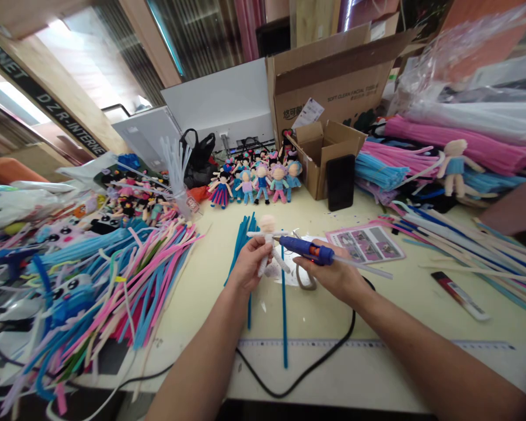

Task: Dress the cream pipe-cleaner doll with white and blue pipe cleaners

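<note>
My left hand (pixel 248 264) is closed around a small white pipe-cleaner doll (pixel 268 235) with a pale round head, held upright over the table. My right hand (pixel 333 276) grips a blue glue gun (pixel 307 249) with its nozzle pointing left at the doll's body. A clear glue stick juts out of the gun's back toward the right. The gun's black cord (pixel 315 362) runs down past my right forearm to the table's front edge. A long blue pipe cleaner (pixel 284 316) lies on the table under my hands.
A heap of coloured pipe cleaners (pixel 127 275) covers the left. Finished dolls (pixel 258 181) stand in a row at the back, beside cardboard boxes (pixel 328 88) and a black phone (pixel 341 182). More pipe-cleaner bundles (pixel 442 146) are at the right. A ruler (pixel 377 345) lies along the front edge.
</note>
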The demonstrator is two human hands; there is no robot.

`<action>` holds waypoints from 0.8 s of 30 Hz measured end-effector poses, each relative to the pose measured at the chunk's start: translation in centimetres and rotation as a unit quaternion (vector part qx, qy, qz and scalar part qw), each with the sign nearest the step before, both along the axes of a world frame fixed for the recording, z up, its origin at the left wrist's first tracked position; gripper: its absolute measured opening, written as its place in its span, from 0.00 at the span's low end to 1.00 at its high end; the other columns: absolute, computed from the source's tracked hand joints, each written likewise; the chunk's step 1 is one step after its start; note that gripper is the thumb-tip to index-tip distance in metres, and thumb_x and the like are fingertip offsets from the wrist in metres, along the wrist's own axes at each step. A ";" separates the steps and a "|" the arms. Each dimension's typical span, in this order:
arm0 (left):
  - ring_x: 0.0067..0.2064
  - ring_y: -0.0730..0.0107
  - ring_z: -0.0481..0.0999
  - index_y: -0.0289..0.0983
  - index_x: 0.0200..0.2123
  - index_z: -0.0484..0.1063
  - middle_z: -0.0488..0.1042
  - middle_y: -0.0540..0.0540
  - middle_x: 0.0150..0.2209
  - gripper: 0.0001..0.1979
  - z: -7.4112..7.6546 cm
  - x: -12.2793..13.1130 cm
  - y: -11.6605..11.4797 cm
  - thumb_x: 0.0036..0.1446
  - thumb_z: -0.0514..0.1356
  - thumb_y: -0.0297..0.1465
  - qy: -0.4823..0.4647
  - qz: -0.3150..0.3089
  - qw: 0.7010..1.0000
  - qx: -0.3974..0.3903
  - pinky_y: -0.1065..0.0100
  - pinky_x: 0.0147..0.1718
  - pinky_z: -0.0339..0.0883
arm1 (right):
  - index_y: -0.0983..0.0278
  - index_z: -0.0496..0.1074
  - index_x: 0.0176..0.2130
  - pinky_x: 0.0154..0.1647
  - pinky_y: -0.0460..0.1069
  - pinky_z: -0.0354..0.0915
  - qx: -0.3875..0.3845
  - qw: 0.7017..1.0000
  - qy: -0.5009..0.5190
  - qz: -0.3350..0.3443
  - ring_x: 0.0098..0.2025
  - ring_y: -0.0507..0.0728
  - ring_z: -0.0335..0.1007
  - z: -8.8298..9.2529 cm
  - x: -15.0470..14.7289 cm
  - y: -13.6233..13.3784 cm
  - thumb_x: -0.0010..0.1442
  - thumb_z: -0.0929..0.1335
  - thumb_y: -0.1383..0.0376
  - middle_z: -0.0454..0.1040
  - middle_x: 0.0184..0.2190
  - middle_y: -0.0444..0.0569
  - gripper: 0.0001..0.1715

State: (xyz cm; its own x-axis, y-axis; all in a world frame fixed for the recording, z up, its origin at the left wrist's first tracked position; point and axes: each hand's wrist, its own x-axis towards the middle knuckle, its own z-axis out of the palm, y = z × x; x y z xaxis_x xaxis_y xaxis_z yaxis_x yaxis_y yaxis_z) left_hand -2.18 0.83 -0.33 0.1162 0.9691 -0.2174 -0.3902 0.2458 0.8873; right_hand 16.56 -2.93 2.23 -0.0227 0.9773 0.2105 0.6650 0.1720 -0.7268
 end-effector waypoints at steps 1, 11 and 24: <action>0.20 0.82 0.66 0.34 0.28 0.68 0.68 0.54 0.22 0.17 0.0 0.0 0.0 0.36 0.71 0.32 0.000 0.001 1.000 0.000 0.77 0.20 0.58 | 0.61 0.61 0.21 0.22 0.47 0.53 -0.001 1.000 0.001 0.000 0.21 0.51 0.57 0.0 0.0 0.0 0.50 0.69 0.57 0.64 0.18 0.41 0.15; 0.20 0.82 0.66 0.34 0.28 0.69 0.68 0.54 0.21 0.17 0.2 0.1 -0.1 0.35 0.71 0.32 0.000 0.005 1.000 0.000 0.78 0.20 0.58 | 0.61 0.62 0.21 0.22 0.46 0.53 0.000 1.000 0.004 0.002 0.21 0.51 0.57 0.2 0.0 -0.2 0.50 0.69 0.58 0.65 0.19 0.41 0.14; 0.20 0.82 0.65 0.34 0.27 0.69 0.68 0.53 0.21 0.17 0.3 0.1 -0.1 0.35 0.72 0.33 -0.001 0.003 1.000 -0.003 0.78 0.19 0.58 | 0.61 0.63 0.22 0.23 0.46 0.54 0.009 0.999 0.035 0.007 0.22 0.52 0.58 -0.2 0.1 -0.1 0.50 0.68 0.56 0.65 0.19 0.41 0.14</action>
State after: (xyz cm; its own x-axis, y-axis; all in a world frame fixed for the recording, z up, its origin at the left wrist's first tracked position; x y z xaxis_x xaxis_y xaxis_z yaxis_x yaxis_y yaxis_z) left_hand -2.11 0.75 -0.01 0.1114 0.9684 -0.2231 -0.3926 0.2491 0.8853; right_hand 16.62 -3.04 2.04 -0.0207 0.9731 0.2296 0.6099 0.1942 -0.7683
